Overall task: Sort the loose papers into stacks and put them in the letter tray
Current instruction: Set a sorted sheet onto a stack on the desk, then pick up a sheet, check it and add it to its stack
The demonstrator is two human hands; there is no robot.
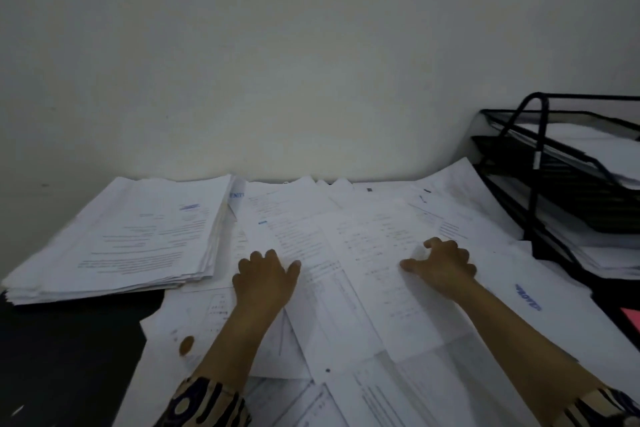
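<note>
Loose papers (363,253) lie spread and overlapping across the middle of the dark bench (69,357), reaching from the near edge of the view back to the wall (277,45). Left hand (265,279) rests palm down on these sheets, fingers bent at the knuckles, thumb out to the right; whether it grips a sheet cannot be told. Right hand (441,265) rests on the sheets just to the right, fingers arched with the tips pressing the paper and the thumb pointing left; nothing is visibly pinched. Patterned sleeves (204,404) cover both forearms near the bottom edge. Thick squared stack of printed papers (138,239) sits at the left, well apart from the black mesh letter tray (561,184) at the far right. Tray tiers already hold white sheets.
</note>
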